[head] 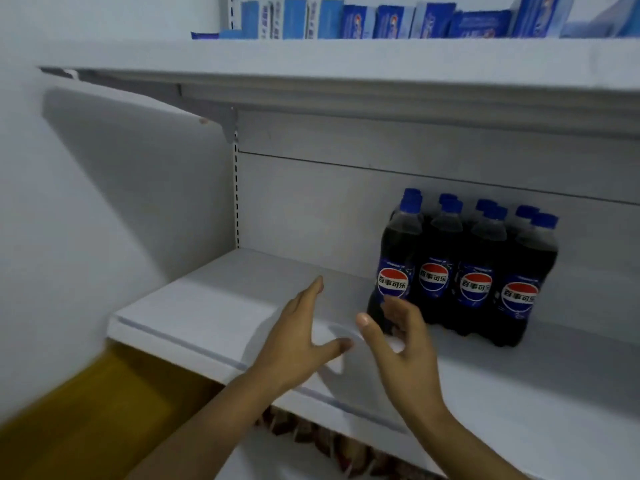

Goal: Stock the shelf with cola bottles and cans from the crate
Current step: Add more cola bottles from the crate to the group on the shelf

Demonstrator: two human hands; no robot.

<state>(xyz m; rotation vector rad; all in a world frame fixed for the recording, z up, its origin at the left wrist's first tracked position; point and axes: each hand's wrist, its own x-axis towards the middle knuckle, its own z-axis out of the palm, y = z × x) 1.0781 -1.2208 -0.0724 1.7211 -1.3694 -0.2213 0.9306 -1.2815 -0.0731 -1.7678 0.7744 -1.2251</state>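
Both hands hold nothing. The left hand (298, 334) has its fingers (310, 292) straight, reaching toward the far wall, with the thumb splayed right. The right hand (405, 344) is loosely cupped and released. Its fingertips overlap the foot of the leftmost front bottle (394, 261), but I cannot tell whether they touch it or sit just in front.

The cola bottles (474, 271) stand upright in two rows of four on the right part of the white shelf (194, 306), labels facing near.

I judge this a moment between placements. The next move calls for a reach to the crate for another bottle or can, then setting it upright just left of the block.

The crate is out of view and no cans show. The far row shows little more than blue caps. The blue boxes (391, 20) on the upper shelf (311, 57) are cut off at the top. The brownish packets (329, 441) below are too blurred to identify.
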